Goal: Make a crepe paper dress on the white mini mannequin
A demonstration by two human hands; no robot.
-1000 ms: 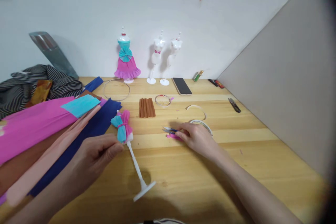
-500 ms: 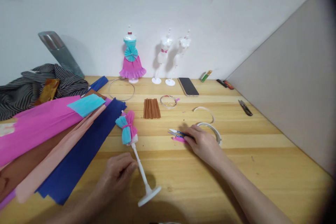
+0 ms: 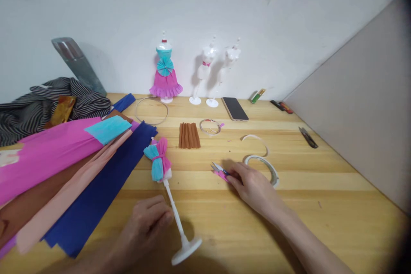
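My right hand [image 3: 248,182] is closed over the handle of small thread snips [image 3: 219,168], low over the table with the blades pointing left. A pink paper scrap [image 3: 221,175] lies just under the blades. Beside my knuckles is a roll of white tape [image 3: 275,175]. My left hand [image 3: 149,222] is curled into a loose fist, with nothing visible in it. Right by its fingers is the white stem of a tilted mini dress form [image 3: 176,214]; whether they touch I cannot tell. Blue and pink crepe paper [image 3: 158,158] wraps its torso, tied at the waist.
Crepe paper strips [image 3: 96,192] cover the left side. At the back stand a dressed form [image 3: 165,68] and two white forms [image 3: 195,100]. Pleated brown paper [image 3: 189,135], a wire ring [image 3: 210,127], a phone [image 3: 235,108] and black cutters [image 3: 308,138] lie about.
The view has shifted slightly, moving the scene rightward. The snips in my right hand have turned, their tips now pointing more up and left. My left hand stays beside the stem.
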